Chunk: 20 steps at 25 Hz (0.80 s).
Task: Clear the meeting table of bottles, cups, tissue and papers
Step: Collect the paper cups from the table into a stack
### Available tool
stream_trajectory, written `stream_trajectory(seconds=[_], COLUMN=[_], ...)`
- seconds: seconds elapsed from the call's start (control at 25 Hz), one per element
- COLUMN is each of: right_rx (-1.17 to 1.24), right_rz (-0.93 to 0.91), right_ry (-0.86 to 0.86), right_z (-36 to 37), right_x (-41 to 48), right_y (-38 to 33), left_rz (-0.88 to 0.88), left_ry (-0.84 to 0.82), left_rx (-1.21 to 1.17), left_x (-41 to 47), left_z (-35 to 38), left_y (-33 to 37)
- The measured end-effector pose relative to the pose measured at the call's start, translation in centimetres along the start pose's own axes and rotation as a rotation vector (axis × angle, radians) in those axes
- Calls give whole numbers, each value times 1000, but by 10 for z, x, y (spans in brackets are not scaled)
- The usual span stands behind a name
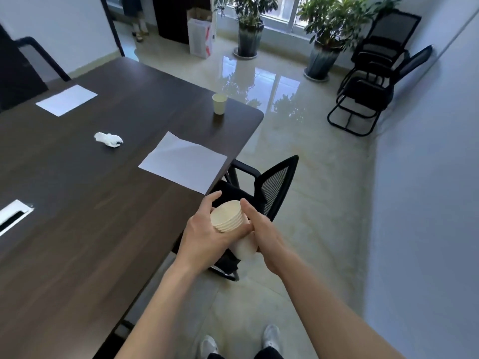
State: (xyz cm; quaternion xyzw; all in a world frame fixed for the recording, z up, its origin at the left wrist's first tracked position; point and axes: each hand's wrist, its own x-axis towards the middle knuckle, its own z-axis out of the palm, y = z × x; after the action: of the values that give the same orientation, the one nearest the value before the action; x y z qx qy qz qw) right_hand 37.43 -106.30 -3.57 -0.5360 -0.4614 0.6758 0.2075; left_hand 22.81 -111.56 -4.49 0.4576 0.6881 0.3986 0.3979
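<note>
Together, both hands' grip closes around the stacked cups [228, 218] off-table.

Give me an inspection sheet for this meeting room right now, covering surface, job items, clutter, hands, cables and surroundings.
Surface: dark wooden table, mostly bare.
Job's things: single paper cup near the far corner; crumpled tissue mid-table; near sheet of paper at the table edge; far sheet of paper; no bottles seen.
Clutter: nothing seen.
Grips: left hand and right hand both hold a stack of cups off the table.
Cables: none seen; a cable hatch is set in the table.
Surroundings: mesh chair, stacked chairs, two potted plants, shiny floor.
</note>
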Motion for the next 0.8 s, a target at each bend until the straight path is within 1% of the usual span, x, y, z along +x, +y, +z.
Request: stream_trajectory(seconds=[0.2,0.4,0.6,0.8], right_rx=[58,109,145,177], right_rz=[-25,-63,-103,-110], right_ry=[-5,4,34,122], right_z=[-43,-107,-183,-245], right_x=[-8,-10,-10,-4], right_y=[-15,-28,-38,-43], left_rz=[46,18,30,58], left_ry=[20,64,10,-18], left_rx=[-42,-136,-218,-272], left_x=[1,8,33,66], left_z=[37,84,145,196], left_y=[32,76,111,135])
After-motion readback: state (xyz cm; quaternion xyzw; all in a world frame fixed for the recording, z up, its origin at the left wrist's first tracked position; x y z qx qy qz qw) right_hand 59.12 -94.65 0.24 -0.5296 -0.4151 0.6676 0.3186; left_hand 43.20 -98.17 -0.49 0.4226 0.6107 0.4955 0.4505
